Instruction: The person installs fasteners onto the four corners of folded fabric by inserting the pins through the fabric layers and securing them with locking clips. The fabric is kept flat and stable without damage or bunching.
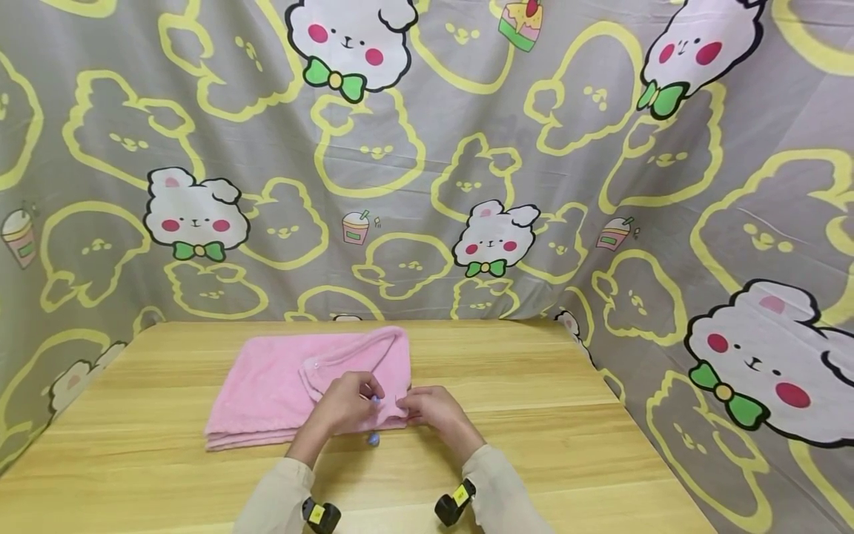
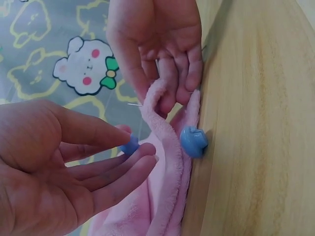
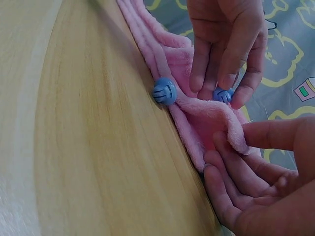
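A folded pink plush blanket [image 1: 267, 378] lies on the table, one corner turned back over it. My left hand [image 1: 343, 404] pinches a small blue plastic cap [image 2: 130, 146] between thumb and fingertips, just beside the blanket's edge. My right hand [image 1: 440, 415] grips the raised edge of the blanket between thumb and fingers at its near right corner. A thin, pin-like point [image 2: 134, 104] sticks out of the fabric near the right fingertips. Another rounded blue piece with slots [image 3: 165, 91] sits on the table against the blanket's front edge.
The wooden table [image 1: 567, 445] extends on both sides of the blanket and in front of it. Behind and to the right hangs a grey curtain [image 1: 414, 208] with cartoon prints. Each wrist bears a black camera [image 1: 456, 503].
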The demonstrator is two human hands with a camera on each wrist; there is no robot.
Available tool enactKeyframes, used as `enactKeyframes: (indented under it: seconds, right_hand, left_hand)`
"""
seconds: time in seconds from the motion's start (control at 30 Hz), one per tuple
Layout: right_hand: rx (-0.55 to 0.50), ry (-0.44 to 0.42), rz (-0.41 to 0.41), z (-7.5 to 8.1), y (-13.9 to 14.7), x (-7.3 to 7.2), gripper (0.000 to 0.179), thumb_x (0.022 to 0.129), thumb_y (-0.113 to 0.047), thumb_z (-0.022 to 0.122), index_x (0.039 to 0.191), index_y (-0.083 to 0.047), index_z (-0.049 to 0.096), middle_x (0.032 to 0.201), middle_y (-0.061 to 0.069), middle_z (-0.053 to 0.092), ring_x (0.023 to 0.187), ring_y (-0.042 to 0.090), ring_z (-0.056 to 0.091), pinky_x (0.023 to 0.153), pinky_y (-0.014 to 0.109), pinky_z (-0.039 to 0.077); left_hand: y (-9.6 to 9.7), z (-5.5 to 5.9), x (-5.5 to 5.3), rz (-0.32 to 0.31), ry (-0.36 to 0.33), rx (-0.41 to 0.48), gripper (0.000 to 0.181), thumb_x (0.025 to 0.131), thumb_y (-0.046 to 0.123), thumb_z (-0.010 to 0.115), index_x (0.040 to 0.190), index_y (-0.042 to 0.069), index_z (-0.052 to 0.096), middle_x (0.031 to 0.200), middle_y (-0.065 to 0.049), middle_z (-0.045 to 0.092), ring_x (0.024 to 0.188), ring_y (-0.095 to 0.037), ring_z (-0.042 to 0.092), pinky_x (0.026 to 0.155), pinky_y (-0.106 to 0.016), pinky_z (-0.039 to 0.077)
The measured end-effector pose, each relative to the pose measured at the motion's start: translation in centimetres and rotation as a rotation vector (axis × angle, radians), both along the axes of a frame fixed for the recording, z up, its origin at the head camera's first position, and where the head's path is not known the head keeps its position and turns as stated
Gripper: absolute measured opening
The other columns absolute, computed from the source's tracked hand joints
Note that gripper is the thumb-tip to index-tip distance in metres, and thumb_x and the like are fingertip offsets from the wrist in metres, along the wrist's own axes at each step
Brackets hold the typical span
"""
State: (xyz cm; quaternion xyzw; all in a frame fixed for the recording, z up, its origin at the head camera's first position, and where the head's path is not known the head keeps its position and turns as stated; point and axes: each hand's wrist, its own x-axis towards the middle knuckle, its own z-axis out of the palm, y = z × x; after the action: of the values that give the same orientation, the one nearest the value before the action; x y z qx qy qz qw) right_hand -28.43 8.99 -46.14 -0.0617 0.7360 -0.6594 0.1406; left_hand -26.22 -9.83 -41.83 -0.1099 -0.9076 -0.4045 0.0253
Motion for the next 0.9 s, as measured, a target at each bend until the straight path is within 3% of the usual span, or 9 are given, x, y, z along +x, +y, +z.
enactKeyframes:
  seconds: [0.27, 0.43, 0.6, 0.9]
  right_hand:
    - [-0.021, -0.022, 0.025, 0.00, 0.09, -0.22, 0.013, 0.088, -0.008, 0.069, 0.093, 0.005, 0.069, 0.079, -0.001, 0.065, 0.076, 0.011, 0.065, 0.078, 0.031, 0.059]
    - [-0.023, -0.026, 0.026, -0.10, 0.09, -0.36, 0.012, 0.087, -0.009, 0.072, 0.091, 0.003, 0.069, 0.079, -0.001, 0.067, 0.076, 0.011, 0.065, 0.077, 0.030, 0.059]
    - [-0.018, -0.023, 0.016, -0.07, 0.10, -0.22, 0.015, 0.087, -0.010, 0.073, 0.092, 0.003, 0.070, 0.079, -0.001, 0.067, 0.075, 0.012, 0.066, 0.077, 0.032, 0.059]
    - [-0.033, -0.014, 0.027, -0.29, 0.04, -0.38, 0.014, 0.087, -0.009, 0.073, 0.091, 0.003, 0.069, 0.076, -0.003, 0.066, 0.073, 0.011, 0.065, 0.075, 0.030, 0.058]
  left_hand:
    - [0.03, -0.14, -0.10, 0.008, 0.015, 0.018, 0.014, 0.082, -0.001, 0.073, 0.087, 0.013, 0.075, 0.087, -0.004, 0.074, 0.083, -0.018, 0.068, 0.078, -0.040, 0.054]
    - [0.18, -0.29, -0.23, 0.014, 0.020, 0.057, 0.015, 0.085, -0.001, 0.073, 0.096, 0.009, 0.076, 0.092, -0.008, 0.077, 0.090, -0.023, 0.072, 0.082, -0.043, 0.056]
    - [0.25, -0.49, -0.29, 0.013, 0.030, 0.108, 0.015, 0.083, -0.005, 0.072, 0.095, 0.005, 0.075, 0.090, -0.008, 0.077, 0.086, -0.020, 0.073, 0.077, -0.036, 0.057]
    - [0.55, -0.70, -0.32, 0.014, 0.045, 0.115, 0.011, 0.085, 0.000, 0.075, 0.093, 0.008, 0.076, 0.085, -0.006, 0.078, 0.082, -0.018, 0.073, 0.076, -0.037, 0.057]
